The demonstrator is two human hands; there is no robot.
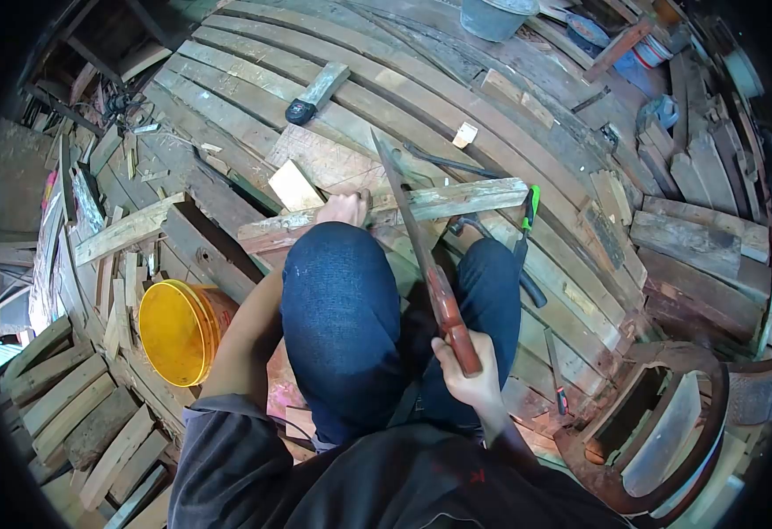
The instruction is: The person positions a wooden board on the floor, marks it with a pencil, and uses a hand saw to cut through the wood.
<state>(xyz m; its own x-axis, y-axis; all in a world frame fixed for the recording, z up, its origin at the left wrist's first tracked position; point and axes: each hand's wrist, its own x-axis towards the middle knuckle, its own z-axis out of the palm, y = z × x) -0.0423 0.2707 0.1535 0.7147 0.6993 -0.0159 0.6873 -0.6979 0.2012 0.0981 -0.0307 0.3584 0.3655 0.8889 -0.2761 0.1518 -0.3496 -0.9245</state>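
Observation:
My right hand (470, 366) is closed around the reddish wooden handle of a long-bladed machete (416, 234). Its blade points up and away from me and crosses over a weathered wooden beam (465, 197). My left hand (344, 209) grips that beam left of the blade, just beyond my knee, which hides part of the hand. The beam lies crosswise in front of my knees. Behind the left hand is a pale wood block (295, 185) beside a flat board (315, 159).
A yellow bucket (174, 333) stands at left near stacked wood pieces (95, 423). At right are a green-handled tool (531, 207), a screwdriver-like tool (559, 388) and a brown wooden frame (642, 432). A dark-ended tool (301, 110) rests on the slatted floor (404, 84). A grey bucket (496, 19) stands farther back.

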